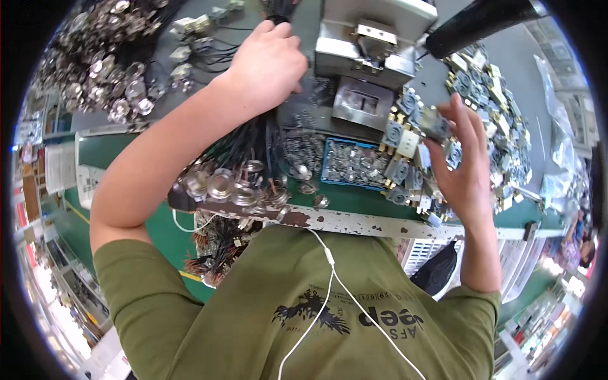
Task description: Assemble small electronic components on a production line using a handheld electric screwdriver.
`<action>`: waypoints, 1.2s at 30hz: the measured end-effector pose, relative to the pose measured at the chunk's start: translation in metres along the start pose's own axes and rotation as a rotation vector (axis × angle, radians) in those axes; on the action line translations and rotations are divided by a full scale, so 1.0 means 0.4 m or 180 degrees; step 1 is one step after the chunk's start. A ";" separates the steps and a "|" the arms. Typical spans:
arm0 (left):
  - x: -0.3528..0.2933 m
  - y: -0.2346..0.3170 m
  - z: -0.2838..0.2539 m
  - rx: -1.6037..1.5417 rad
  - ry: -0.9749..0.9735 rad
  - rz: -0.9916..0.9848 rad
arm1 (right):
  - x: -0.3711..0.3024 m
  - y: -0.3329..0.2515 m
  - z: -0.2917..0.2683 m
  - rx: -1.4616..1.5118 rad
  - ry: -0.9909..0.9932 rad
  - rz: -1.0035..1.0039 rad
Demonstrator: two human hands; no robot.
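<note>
My left hand (pixel 271 66) is closed in a fist around a bundle of black wires (pixel 269 139), left of a metal fixture (pixel 373 41). The wires hang toward the table's near edge, where round metal caps (pixel 221 183) lie at their ends. My right hand (pixel 467 152) pinches a small grey plastic block (pixel 433 123), blurred by motion, between thumb and fingers. Beneath and beside that hand lie similar grey and white blocks with brass terminals (pixel 405 142). A slotted metal block (pixel 362 104) stands between my hands.
A blue tray (pixel 324 166) of small metal parts sits near the front edge, with loose springs (pixel 304 142) to its left. A black cylindrical tool (pixel 484 28) reaches in at upper right. Wired metal caps (pixel 126 88) heap at far left; more blocks (pixel 500 120) pile at right.
</note>
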State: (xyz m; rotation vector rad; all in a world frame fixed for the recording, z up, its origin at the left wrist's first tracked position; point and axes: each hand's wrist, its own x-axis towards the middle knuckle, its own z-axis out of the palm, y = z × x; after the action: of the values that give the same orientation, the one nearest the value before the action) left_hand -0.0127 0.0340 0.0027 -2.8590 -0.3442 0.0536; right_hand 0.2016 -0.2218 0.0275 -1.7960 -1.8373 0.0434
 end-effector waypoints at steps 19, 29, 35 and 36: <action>-0.041 -0.026 -0.065 -0.2577 0.0037 -0.0076 | 0.096 0.027 0.166 0.0189 -0.0047 -0.0489; -0.060 -0.039 -0.071 -0.2835 0.0185 -0.0204 | 0.096 0.022 0.180 -0.0215 -0.0191 -0.0462; -0.059 -0.019 -0.092 -0.3437 0.0201 -0.0006 | 0.127 -0.068 0.138 0.0251 0.0282 -0.0391; -0.056 -0.014 -0.104 -0.3608 0.0110 -0.0037 | 0.143 -0.082 0.143 0.0250 0.0317 -0.0385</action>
State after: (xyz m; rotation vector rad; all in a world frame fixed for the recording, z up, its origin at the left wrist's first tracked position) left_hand -0.0328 0.0234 0.0445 -3.9592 -0.4978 -0.2853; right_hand 0.1519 -0.1515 0.0136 -1.6021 -1.8437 -0.0189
